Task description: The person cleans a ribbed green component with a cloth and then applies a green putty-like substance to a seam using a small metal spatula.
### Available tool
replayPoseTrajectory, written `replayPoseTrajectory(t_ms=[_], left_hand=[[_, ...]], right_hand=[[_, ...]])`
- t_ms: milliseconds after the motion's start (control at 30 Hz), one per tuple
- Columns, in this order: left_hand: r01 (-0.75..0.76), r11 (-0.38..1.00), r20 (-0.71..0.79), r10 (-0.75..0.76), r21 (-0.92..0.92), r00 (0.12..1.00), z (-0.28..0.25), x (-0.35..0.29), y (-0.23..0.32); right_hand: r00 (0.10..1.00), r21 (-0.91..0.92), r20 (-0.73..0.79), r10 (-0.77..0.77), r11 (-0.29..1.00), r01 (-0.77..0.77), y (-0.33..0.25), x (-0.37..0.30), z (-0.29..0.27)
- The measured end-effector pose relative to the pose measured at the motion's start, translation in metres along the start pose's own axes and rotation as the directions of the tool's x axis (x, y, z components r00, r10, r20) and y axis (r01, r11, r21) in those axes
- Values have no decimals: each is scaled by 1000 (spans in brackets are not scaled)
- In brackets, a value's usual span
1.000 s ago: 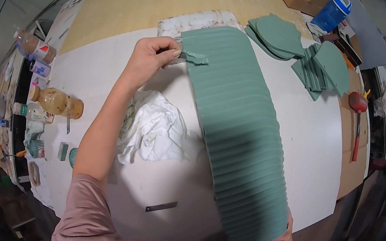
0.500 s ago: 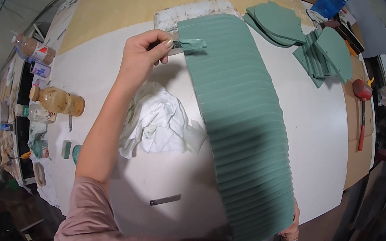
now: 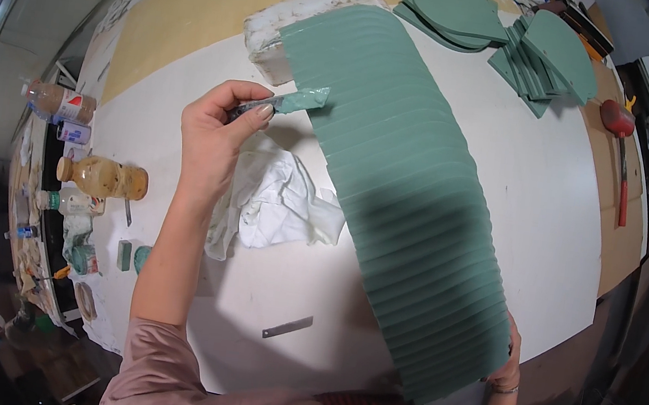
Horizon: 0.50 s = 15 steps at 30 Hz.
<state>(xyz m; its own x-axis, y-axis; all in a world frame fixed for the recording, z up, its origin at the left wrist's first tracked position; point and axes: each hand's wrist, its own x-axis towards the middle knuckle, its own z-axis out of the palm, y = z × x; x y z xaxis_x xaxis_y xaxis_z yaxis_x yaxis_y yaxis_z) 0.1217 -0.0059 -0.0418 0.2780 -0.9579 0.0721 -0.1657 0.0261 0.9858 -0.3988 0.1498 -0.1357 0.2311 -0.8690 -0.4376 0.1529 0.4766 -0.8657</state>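
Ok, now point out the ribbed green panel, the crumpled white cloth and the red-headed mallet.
Ribbed green panel [image 3: 409,193]: head view, middle of its ribbed upper face.
Crumpled white cloth [image 3: 279,201]: head view, middle of its folds.
Red-headed mallet [image 3: 617,118]: head view, on its red head.

1. A broad, flat white tabletop [image 3: 550,232] is spreading beneath the things.
2. A crumpled white cloth [image 3: 268,203] is lying near its middle.
3. A slim grey metal strip [image 3: 287,327] is lying toward the near edge.
4. Flat green round-edged panels [image 3: 456,8] are lying stacked, far right.
5. A cloudy amber bottle [image 3: 105,178] with a tan cap is sitting at the left.
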Motion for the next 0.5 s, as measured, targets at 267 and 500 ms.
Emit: replayPoseTrajectory(t_ms=[267, 500], left_hand=[[-79, 995, 68, 75, 68, 995, 22, 12, 19], [-143, 983, 184, 121, 112, 976, 39, 6, 33]], right_hand=[[999, -135, 29, -32, 990, 36, -5, 1, 3], [1000, -25, 19, -25, 999, 25, -14, 4, 14]])
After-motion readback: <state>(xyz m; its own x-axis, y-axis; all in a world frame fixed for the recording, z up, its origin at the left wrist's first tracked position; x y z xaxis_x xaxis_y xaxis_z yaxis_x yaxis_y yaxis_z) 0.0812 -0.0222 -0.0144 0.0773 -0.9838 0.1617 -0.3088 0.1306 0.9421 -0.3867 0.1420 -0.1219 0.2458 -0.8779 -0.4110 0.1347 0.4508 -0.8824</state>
